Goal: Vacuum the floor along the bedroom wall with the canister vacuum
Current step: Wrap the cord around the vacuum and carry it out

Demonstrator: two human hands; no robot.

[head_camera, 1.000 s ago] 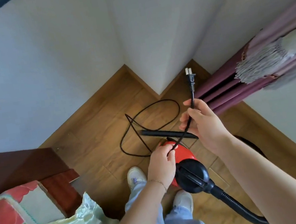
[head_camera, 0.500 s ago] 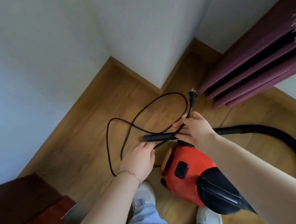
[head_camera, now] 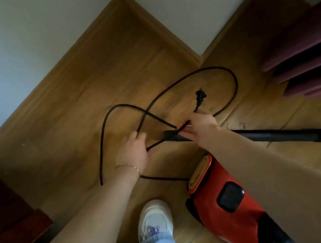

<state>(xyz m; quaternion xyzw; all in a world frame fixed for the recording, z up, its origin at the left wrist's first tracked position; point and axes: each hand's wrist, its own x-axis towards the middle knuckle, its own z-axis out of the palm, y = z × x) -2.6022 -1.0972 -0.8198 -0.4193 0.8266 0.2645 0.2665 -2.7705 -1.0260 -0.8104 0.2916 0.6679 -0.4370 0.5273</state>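
While our right hand (head_camera: pixel 200 123) pinches the power cord (head_camera: pixel 231 82) just below its plug (head_camera: pixel 261 86), our left hand (head_camera: pixel 133 148) curls loosely around a loop — better to shake out the crossings before plugging in. Beyond the red canister vacuum (head_camera: pixel 220 200) the loops sprawl on the floor; the hose (head_camera: pixel 304 134) runs out of frame — no socket shows.

Both bare arms are being stretched forward and down. The left hand (head_camera: pixel 133 149) is being held palm-down, fingers curled closed around something thin, a thin bracelet (head_camera: pixel 128 166) being worn at its wrist. The right hand (head_camera: pixel 199 124) is being kept pinched shut, fingertips (head_camera: pixel 184 125) pointing left.
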